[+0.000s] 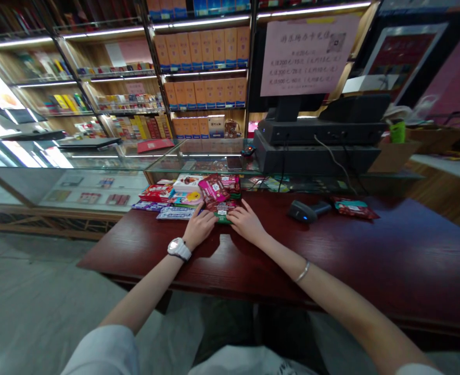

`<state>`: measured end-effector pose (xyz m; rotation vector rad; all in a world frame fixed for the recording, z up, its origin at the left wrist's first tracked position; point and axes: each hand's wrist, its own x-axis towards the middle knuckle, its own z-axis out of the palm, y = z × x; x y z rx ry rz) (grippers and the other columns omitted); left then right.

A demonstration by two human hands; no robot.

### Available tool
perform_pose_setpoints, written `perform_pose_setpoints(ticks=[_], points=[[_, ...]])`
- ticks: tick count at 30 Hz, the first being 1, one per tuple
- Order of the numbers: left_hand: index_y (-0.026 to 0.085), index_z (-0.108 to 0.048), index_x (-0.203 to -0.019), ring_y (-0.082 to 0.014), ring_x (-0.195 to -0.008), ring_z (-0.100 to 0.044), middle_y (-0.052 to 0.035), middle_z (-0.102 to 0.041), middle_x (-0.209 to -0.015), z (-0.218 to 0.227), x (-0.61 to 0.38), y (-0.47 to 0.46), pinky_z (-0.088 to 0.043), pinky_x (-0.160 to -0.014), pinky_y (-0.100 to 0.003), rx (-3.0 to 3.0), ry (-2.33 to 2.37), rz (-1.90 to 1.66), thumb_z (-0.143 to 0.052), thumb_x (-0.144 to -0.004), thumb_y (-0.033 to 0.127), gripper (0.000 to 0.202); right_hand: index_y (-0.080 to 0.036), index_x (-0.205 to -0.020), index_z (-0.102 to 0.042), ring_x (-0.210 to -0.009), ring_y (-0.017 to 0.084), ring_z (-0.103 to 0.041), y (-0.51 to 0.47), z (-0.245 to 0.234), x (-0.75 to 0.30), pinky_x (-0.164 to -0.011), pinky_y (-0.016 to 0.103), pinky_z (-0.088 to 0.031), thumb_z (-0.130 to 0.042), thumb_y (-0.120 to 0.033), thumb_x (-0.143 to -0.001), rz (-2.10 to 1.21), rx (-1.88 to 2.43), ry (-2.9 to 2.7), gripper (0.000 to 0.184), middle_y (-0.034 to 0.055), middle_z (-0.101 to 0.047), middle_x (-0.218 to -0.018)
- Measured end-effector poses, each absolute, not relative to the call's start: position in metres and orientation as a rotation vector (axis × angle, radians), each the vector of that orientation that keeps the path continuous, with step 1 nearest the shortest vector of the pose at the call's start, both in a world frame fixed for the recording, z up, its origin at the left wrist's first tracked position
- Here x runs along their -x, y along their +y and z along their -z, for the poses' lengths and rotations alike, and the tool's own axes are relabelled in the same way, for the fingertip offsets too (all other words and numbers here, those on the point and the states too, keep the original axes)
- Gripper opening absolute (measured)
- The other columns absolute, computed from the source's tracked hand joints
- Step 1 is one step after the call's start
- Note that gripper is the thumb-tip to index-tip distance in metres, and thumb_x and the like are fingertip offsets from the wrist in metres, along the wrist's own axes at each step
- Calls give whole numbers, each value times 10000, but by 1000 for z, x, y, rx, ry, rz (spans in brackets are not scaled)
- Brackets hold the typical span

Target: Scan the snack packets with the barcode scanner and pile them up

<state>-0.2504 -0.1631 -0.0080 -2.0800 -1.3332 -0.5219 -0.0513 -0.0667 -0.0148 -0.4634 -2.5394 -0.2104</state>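
My left hand (pixel 200 226) and my right hand (pixel 247 221) lie on a dark red wooden counter (pixel 292 260), fingers against a small stack of red and green snack packets (pixel 222 209) from either side. Whether they grip it, I cannot tell. Just beyond my left hand are a blue-and-white packet (pixel 175 213) and a red box (pixel 156 192). A magenta snack packet (pixel 213 188) leans on the pile behind my fingers. My left wrist wears a white watch (pixel 179 249), my right a thin silver bracelet (pixel 303 271).
A black barcode scanner (pixel 303 211) and a red snack packet (pixel 354 208) lie to the right on the counter. Behind stand a glass display case (pixel 202 159) and a black cash register (pixel 316 148) with cables. Product shelves (pixel 201 67) rise beyond. Tile floor (pixel 38 291) spreads left.
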Motion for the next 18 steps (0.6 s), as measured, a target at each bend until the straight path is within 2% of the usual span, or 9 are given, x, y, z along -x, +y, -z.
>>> perform_pose_setpoints(ticks=[4,9,14,18], points=[[226,-698,-949,-189,-892,-634,-21,-700,-878,12,254,-161,-324,-1190,-502,2128,-1400,526,-508,-908,152,208,-270,-1019,-716,-1007,235,-618,-67,20,55,-1184,530,-271,-675,-126,-811,141,499,-2518,256,36,-732,-1060],[245,-696,-1001,-195,-935,-630,-16,-716,-920,15,257,-158,-308,-1192,-504,2160,-1453,577,-606,-877,188,164,-275,-1052,-709,-1047,238,-628,-58,21,58,-1149,554,-282,-658,-304,-870,-97,603,-2436,191,33,-737,-1090],[245,-695,-964,-197,-974,-622,-14,-715,-950,16,258,-155,-341,-1168,-486,2149,-1481,589,-670,-849,212,122,-224,-1147,-662,-1033,266,-647,-29,21,77,-1071,551,-342,-631,-426,-866,-307,1009,-2212,348,83,-722,-1103],[245,-691,-970,-195,-999,-622,-10,-715,-1006,18,260,-152,-366,-1148,-488,2155,-1518,635,-693,-838,219,135,-169,-1037,-698,-1028,303,-643,-8,24,97,-947,459,-446,-653,-536,-819,-378,1222,-2136,429,147,-688,-1085]])
